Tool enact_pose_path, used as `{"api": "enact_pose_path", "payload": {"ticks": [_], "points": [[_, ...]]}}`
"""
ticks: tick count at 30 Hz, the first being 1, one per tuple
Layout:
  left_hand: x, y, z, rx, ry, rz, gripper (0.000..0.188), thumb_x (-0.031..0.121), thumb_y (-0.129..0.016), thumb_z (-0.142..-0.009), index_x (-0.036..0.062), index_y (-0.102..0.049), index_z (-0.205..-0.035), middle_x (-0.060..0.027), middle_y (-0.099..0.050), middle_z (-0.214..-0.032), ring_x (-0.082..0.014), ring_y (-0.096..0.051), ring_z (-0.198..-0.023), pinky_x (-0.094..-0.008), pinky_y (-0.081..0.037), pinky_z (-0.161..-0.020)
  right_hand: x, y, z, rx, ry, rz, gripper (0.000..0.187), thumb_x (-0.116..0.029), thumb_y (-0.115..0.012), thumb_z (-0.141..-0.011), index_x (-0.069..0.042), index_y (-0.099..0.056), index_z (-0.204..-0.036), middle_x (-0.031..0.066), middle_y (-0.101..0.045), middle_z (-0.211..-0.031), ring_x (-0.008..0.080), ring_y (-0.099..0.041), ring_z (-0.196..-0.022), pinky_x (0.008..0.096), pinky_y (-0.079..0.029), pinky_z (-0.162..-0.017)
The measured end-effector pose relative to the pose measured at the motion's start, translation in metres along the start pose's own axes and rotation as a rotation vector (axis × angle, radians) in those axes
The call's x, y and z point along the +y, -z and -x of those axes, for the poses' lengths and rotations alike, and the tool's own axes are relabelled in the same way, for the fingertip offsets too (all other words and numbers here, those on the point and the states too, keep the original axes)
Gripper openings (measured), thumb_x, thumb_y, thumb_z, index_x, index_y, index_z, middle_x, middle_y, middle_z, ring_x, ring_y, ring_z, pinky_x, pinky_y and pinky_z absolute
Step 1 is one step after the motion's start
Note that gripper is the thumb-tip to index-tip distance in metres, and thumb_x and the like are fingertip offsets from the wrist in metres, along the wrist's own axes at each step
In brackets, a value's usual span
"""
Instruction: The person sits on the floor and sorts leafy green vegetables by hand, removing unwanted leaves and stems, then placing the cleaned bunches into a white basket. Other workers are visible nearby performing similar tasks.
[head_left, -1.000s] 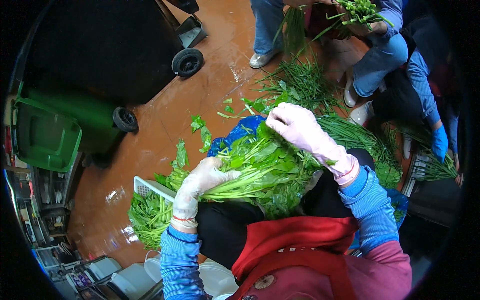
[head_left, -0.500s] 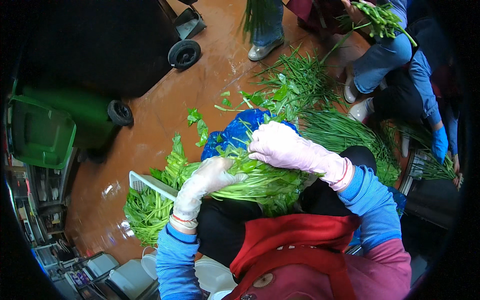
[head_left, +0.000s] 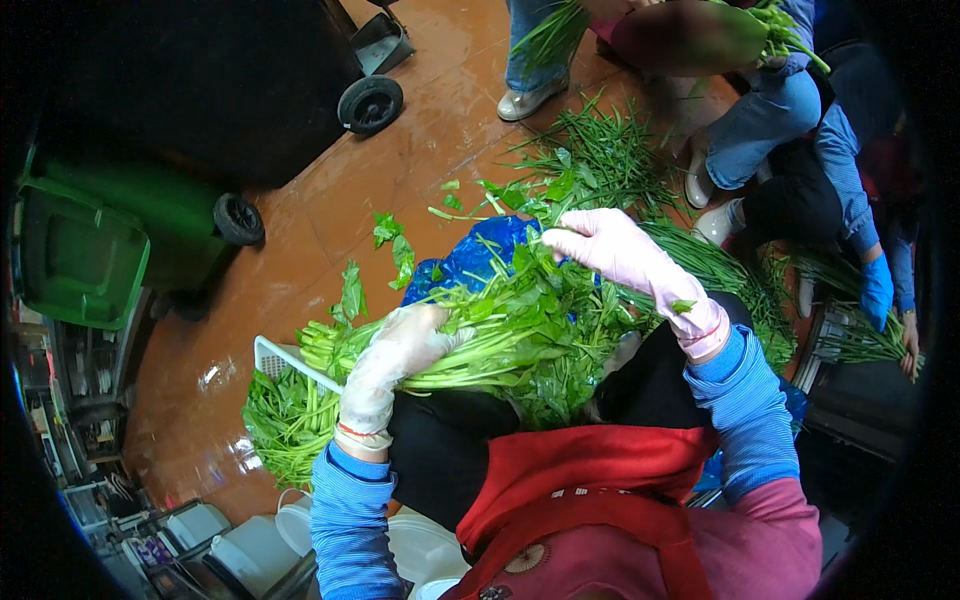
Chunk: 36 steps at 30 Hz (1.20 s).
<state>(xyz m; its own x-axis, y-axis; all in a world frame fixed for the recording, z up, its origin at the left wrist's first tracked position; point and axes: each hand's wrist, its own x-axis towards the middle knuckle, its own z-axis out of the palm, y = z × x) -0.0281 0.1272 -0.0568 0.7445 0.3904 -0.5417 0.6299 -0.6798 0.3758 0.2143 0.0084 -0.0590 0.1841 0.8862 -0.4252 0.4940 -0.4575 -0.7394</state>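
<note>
gripping a bunch of leafy greens (head_left: pixel 500 335) by its pale stems, the left hand (head_left: pixel 400 348) has its fingers wrapped round them above the black-clad knees (head_left: pixel 445 430). the right hand (head_left: pixel 605 243) is bent over the leaves; whether its fingers pinch any, i cannot tell. a leaf scrap (head_left: pixel 683 306) clings to its glove (head_left: pixel 660 272). beyond the bunch lies a blue plastic bag (head_left: pixel 465 258), with a white basket (head_left: pixel 268 359) to the left.
</note>
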Motion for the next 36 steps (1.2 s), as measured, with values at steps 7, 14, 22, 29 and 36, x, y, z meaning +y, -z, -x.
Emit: {"api": "enact_pose_path", "payload": {"ticks": [7,14,22,29,36], "points": [[0.005,-0.004,-0.015,0.030,-0.027,-0.019,0.044,0.041,-0.063,-0.077,-0.0024,-0.061,-0.078,-0.0255,-0.059,-0.076,-0.0407,-0.059,-0.076,-0.0465,-0.046,-0.066,-0.023,-0.057,-0.008,0.097,0.439,0.223,0.041,-0.040,-0.059,-0.078,-0.006,-0.058,-0.100,0.0137,-0.061,-0.092,0.0315,-0.060,-0.087,0.0386,-0.049,-0.074],[0.007,-0.017,-0.031,0.038,-0.058,0.033,0.053,0.040,-0.066,-0.072,0.0003,-0.059,-0.107,-0.0221,-0.063,-0.092,-0.0343,-0.062,-0.088,-0.0417,-0.049,-0.076,-0.004,-0.071,-0.008,0.282,0.783,-0.156,0.021,-0.027,-0.058,-0.075,-0.008,-0.052,-0.072,0.0135,-0.053,-0.070,0.0302,-0.056,-0.066,0.0386,-0.046,-0.057],[0.002,-0.014,-0.016,-0.163,0.013,-0.099,0.062,0.038,-0.056,-0.079,-0.0002,-0.044,-0.126,-0.0279,-0.057,-0.107,-0.0389,-0.056,-0.100,-0.0413,-0.045,-0.083,-0.011,-0.097,-0.011,0.331,0.677,0.318,0.013,-0.015,-0.063,-0.060,-0.002,-0.061,-0.060,0.0141,-0.059,-0.057,0.0326,-0.060,-0.054,0.0389,-0.047,-0.047],[-0.012,-0.003,-0.021,-0.155,0.079,0.283,0.051,0.023,-0.058,-0.081,-0.0001,-0.047,-0.125,-0.0183,-0.057,-0.110,-0.0271,-0.054,-0.098,-0.0340,-0.044,-0.083,0.015,-0.056,-0.026,0.552,0.504,0.331,0.018,-0.018,-0.062,-0.069,0.000,-0.060,-0.067,0.0151,-0.060,-0.061,0.0300,-0.062,-0.056,0.0390,-0.048,-0.048],[-0.019,0.005,-0.005,-0.031,0.148,0.694,0.043,0.008,-0.061,-0.083,-0.0001,-0.050,-0.124,-0.0087,-0.057,-0.112,-0.0154,-0.053,-0.096,-0.0267,-0.043,-0.082,0.013,-0.023,-0.020,0.721,0.424,0.228,0.026,-0.024,-0.060,-0.077,0.000,-0.054,-0.080,0.0159,-0.058,-0.069,0.0338,-0.060,-0.064,0.0415,-0.048,-0.055]]}}
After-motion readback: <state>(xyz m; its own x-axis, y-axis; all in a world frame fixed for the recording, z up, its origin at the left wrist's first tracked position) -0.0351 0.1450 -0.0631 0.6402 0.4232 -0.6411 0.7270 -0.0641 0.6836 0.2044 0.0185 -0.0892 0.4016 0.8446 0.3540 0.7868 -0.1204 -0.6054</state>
